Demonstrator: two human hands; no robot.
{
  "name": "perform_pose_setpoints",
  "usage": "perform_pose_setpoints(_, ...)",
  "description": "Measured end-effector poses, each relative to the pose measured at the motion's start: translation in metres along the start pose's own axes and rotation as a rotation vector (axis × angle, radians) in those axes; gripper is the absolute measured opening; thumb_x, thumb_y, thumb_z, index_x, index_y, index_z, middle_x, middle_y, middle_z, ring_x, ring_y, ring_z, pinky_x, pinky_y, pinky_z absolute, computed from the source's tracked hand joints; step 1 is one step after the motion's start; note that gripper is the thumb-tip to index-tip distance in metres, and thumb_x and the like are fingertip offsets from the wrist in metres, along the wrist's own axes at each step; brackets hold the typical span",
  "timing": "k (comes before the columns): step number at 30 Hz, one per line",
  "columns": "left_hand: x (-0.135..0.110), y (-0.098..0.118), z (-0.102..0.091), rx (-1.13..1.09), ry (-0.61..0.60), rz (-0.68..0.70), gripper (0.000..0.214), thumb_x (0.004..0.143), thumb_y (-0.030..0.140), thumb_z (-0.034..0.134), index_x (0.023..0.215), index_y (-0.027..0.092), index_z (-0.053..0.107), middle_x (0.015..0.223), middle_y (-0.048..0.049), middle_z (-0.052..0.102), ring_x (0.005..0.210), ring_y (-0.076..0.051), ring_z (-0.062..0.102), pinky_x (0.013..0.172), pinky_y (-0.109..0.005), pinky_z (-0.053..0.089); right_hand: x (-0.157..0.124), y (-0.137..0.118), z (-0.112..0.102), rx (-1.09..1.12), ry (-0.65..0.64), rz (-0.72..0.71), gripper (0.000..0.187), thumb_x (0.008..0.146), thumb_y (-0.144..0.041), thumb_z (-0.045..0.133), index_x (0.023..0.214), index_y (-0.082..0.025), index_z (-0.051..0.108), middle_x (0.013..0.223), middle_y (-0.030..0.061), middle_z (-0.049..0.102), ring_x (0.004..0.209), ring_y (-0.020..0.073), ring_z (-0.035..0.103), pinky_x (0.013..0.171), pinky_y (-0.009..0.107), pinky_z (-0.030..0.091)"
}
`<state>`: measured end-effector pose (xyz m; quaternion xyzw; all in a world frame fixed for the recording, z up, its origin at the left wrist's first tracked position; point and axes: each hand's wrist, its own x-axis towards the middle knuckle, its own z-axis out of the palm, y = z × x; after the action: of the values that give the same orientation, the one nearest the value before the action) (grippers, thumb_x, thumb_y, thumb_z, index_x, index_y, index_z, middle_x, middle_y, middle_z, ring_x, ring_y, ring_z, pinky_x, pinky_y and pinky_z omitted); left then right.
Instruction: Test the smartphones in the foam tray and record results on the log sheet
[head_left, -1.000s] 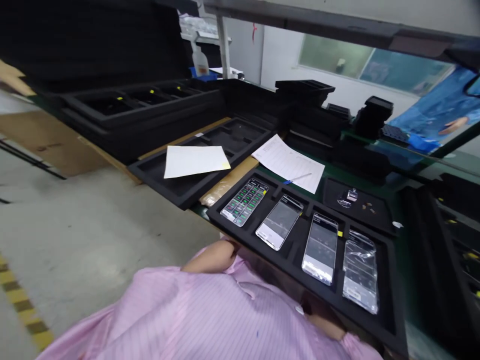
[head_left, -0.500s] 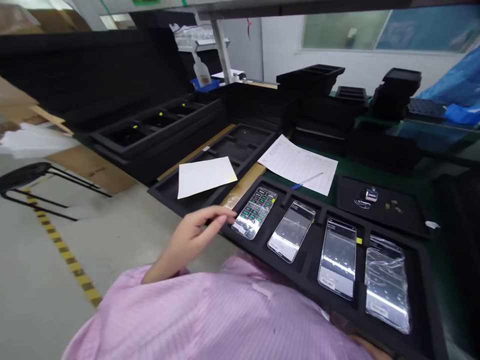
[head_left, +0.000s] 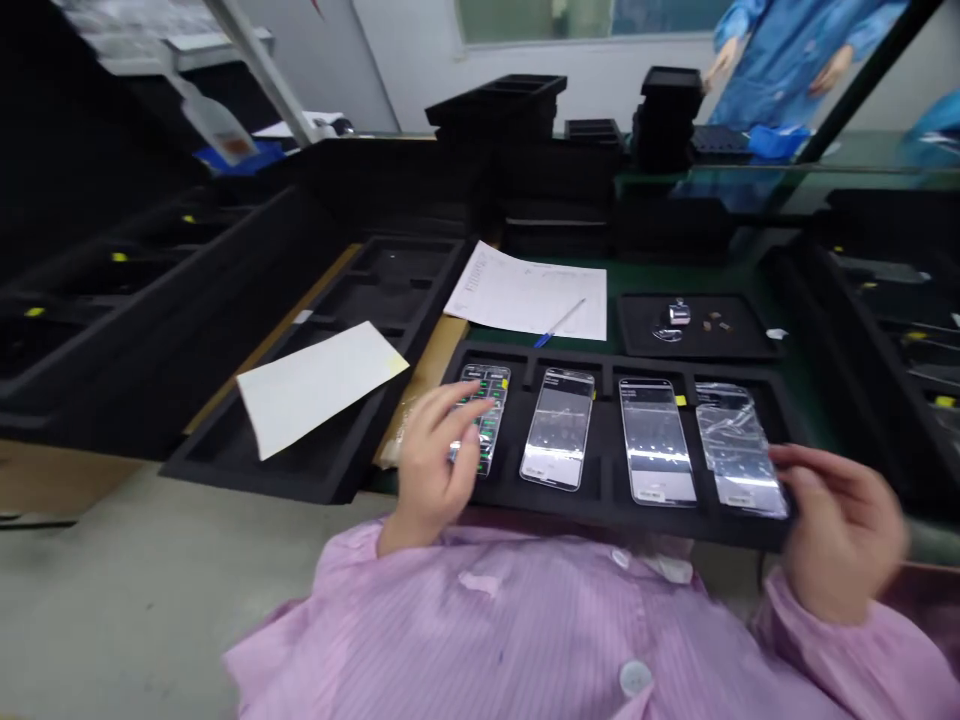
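The left hand point(head_left: 431, 465) curls over the leftmost smartphone point(head_left: 496, 440), its fingers across the screen. The fingertips point(head_left: 784, 460) of the right hand point(head_left: 840, 530) are at the right edge of a smartphone in clear plastic point(head_left: 739, 450). Whether either hand grips cannot be told. Two more smartphones point(head_left: 557, 428) point(head_left: 657, 442) lie between them in the same black foam tray point(head_left: 604, 525). Farther along the bench point(head_left: 675, 280) lie a printed sheet point(head_left: 517, 290), a blue pen point(head_left: 559, 325), and a smaller foam tray point(head_left: 645, 335) holding small parts point(head_left: 712, 322).
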<state>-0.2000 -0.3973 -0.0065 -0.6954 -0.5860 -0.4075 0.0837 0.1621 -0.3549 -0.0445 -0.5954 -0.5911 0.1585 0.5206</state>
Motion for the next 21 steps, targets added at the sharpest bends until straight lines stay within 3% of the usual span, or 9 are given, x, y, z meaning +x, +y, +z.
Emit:
perform_pose_setpoints(2,-0.001,0.016,0.014,-0.01,-0.189,0.07,0.032,0.096,0.022,0.043,0.117,0.021,0.067,0.129,-0.0091,0.065,0.124,-0.025,0.057,0.107,-0.046,0.045,-0.005,-0.014,0.018,-0.047,-0.226,-0.168,0.028,0.096,-0.038,0.053,0.116,-0.022,0.066,0.119,0.0139,0.069,0.112,0.0309,0.065,0.097,0.052,0.051)
perform_pose_setpoints(4,-0.002,0.029,0.029,0.026,-0.388,0.115,0.038,0.097,0.026,0.042,0.128,0.019,0.063,0.14,-0.0134,0.058,0.134,-0.03,0.05,0.107,-0.05,0.044,-0.007,-0.023,0.036,-0.161,-0.444,-0.336,0.035,0.1,-0.037,0.047,0.125,-0.019,0.064,0.133,0.0148,0.063,0.132,0.0324,0.053,0.109,0.056,0.044)
perform_pose_setpoints(7,-0.002,0.036,0.047,0.113,-0.547,0.107,0.045,0.097,0.029,0.042,0.138,0.016,0.058,0.155,-0.0201,0.041,0.144,-0.036,0.036,0.109,-0.057,0.041,-0.01,-0.027,0.052,-0.399,-0.581,-0.431,0.044,0.103,-0.036,0.039,0.136,-0.016,0.059,0.153,0.0163,0.045,0.15,0.0369,0.026,0.115,0.063,0.033)
perform_pose_setpoints(9,-0.002,0.034,0.05,0.141,-0.591,0.104,0.044,0.097,0.028,0.043,0.135,0.015,0.06,0.158,-0.0219,0.035,0.147,-0.038,0.032,0.11,-0.058,0.039,-0.014,-0.026,0.053,-0.492,-0.586,-0.441,0.044,0.104,-0.036,0.037,0.136,-0.016,0.061,0.158,0.0162,0.038,0.153,0.0388,0.017,0.116,0.066,0.03)
perform_pose_setpoints(11,-0.003,0.03,0.047,0.135,-0.599,0.125,0.041,0.097,0.028,0.042,0.128,0.016,0.066,0.158,-0.0214,0.036,0.147,-0.038,0.033,0.11,-0.056,0.04,-0.015,-0.025,0.048,-0.49,-0.584,-0.461,0.043,0.104,-0.036,0.037,0.128,-0.017,0.067,0.156,0.015,0.041,0.153,0.038,0.017,0.117,0.065,0.028)
perform_pose_setpoints(13,0.0,0.027,0.044,0.117,-0.584,0.14,0.038,0.098,0.027,0.04,0.116,0.017,0.073,0.153,-0.0184,0.043,0.143,-0.037,0.038,0.108,-0.054,0.042,-0.013,-0.023,0.039,-0.436,-0.58,-0.467,0.041,0.105,-0.038,0.038,0.113,-0.018,0.072,0.151,0.0131,0.048,0.15,0.0352,0.026,0.118,0.06,0.031)
perform_pose_setpoints(15,0.008,0.03,0.044,0.131,-0.589,0.08,0.039,0.098,0.03,0.039,0.111,0.017,0.073,0.142,-0.0177,0.054,0.131,-0.036,0.05,0.101,-0.052,0.047,-0.006,-0.021,0.032,-0.45,-0.489,-0.414,0.043,0.104,-0.043,0.038,0.107,-0.017,0.072,0.145,0.0151,0.053,0.141,0.0343,0.042,0.113,0.054,0.04)
perform_pose_setpoints(18,0.028,0.043,0.056,0.282,-0.66,-0.179,0.057,0.098,0.045,0.041,0.135,0.006,0.056,0.118,-0.0231,0.062,0.105,-0.037,0.062,0.084,-0.05,0.053,0.01,-0.015,0.027,-0.741,-0.29,-0.223,0.058,0.1,-0.055,0.043,0.122,-0.005,0.064,0.125,0.0262,0.061,0.116,0.0397,0.059,0.093,0.052,0.052)
perform_pose_setpoints(21,0.048,0.059,0.075,0.457,-0.774,-0.369,0.086,0.095,0.059,0.044,0.152,-0.004,0.029,0.111,-0.0264,0.06,0.098,-0.039,0.062,0.077,-0.046,0.052,0.023,-0.009,0.032,-1.067,-0.288,-0.087,0.078,0.094,-0.062,0.049,0.134,0.005,0.052,0.1,0.0269,0.063,0.094,0.0415,0.061,0.074,0.048,0.051)
